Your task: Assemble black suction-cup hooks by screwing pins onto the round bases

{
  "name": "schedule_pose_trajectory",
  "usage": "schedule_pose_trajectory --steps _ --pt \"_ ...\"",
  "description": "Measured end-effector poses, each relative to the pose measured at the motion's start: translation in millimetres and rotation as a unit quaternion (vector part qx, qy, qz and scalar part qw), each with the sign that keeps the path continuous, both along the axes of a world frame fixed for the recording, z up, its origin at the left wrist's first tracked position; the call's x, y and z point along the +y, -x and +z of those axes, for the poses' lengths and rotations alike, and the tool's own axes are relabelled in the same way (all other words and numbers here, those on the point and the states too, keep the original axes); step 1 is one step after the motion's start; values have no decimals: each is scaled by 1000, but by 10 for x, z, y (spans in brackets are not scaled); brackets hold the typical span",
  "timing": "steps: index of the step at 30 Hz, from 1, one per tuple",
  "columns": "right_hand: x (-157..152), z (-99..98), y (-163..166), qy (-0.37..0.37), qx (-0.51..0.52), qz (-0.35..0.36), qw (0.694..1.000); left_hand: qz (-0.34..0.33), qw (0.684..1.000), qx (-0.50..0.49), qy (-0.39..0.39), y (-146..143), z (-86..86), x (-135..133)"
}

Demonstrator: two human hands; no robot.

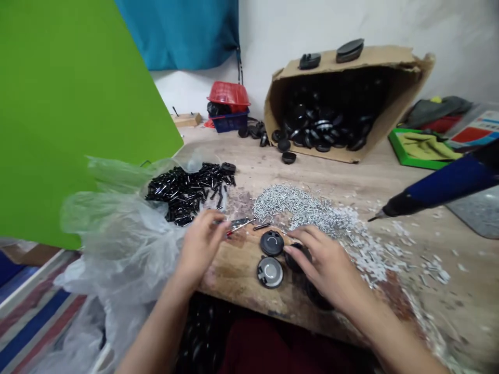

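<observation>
My left hand (203, 236) is at the near edge of a heap of black pins (187, 189), its thumb and fingers curled together; anything between the fingertips is too small to make out. Just right of it lie a thin metal tool (239, 224) and a red-ended piece (229, 233). The thumb and forefinger of my right hand (322, 257) close around a black round case (297, 258) on the wooden board. Left of that hand, one black disc (272, 243) lies above another with a grey inner face (270, 272). A single dark pin (261, 226) lies behind them.
Silver pins (283, 201) and white plastic bits (368, 254) spread behind and right of my right hand. A blue electric screwdriver (432, 187) juts in from the right. A cardboard box (351, 156) of black discs stands behind. Clear plastic bags (125, 249) lie left.
</observation>
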State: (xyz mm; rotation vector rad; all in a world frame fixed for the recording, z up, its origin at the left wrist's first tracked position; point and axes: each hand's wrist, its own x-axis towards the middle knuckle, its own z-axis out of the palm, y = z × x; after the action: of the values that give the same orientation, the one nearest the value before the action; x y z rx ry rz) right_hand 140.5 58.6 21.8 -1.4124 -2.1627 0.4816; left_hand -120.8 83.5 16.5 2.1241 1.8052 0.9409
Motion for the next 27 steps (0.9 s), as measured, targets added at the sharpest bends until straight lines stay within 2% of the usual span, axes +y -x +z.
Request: schedule_pose_trajectory --steps 2,3,7,9,11,14,18,22,27 --pt "218 124 211 -1 15 48 999 112 990 66 -62 293 -77 126" --pt "329 165 323 0 18 68 998 131 985 104 -49 435 -154 166" --pt "744 224 765 17 6 132 991 125 985 122 -8 899 -533 206" --pt "931 220 986 26 -9 161 987 126 985 120 -3 1063 -619 206" --pt "1108 205 1231 33 -28 182 982 133 984 119 3 1195 -577 231" --pt "1345 146 1660 39 -49 197 978 153 979 129 29 1353 -351 341" --pt "1557 -19 2234 65 -90 198 974 129 967 175 131 1479 -110 576" --pt "1670 -178 2609 108 -152 148 971 107 941 227 229 1526 -118 770" --pt "1767 -210 2828 160 -210 105 959 111 920 246 285 1575 -178 871"
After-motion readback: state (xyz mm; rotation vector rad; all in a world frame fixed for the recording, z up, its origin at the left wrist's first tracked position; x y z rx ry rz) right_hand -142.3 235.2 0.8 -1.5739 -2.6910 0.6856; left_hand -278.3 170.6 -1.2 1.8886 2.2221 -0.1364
